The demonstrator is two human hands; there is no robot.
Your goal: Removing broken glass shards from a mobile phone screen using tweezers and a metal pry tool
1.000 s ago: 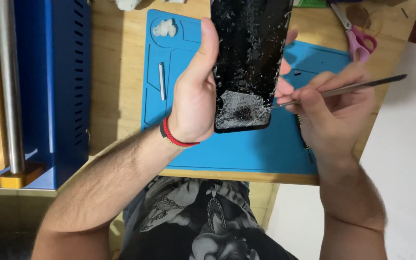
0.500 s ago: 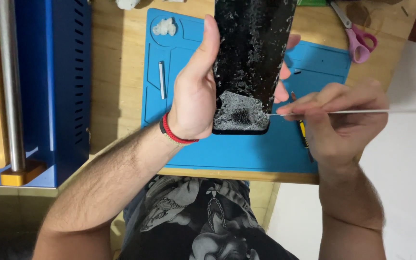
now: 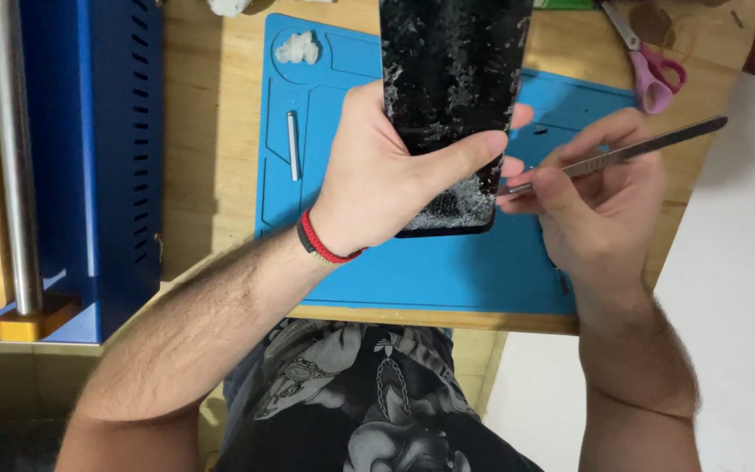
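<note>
My left hand (image 3: 386,188) grips a black phone (image 3: 452,79) with a badly shattered screen, thumb laid across the lower glass, holding it upright above the blue work mat (image 3: 447,271). A red and black band circles that wrist. My right hand (image 3: 592,205) pinches a thin metal tool (image 3: 631,153) like a pen, with its tip at the phone's lower right edge where the glass is crushed white.
Pink-handled scissors (image 3: 653,74) lie at the mat's far right. A small metal rod (image 3: 293,144) and a white wad (image 3: 297,48) sit on the mat's left part. A blue machine (image 3: 107,149) with a steel bar (image 3: 12,149) stands on the wooden table (image 3: 211,131) at left.
My left thumb has shifted from the phone's side onto the screen's lower part. The tool's handle has tilted back upward while its tip stays at the lower right edge.
</note>
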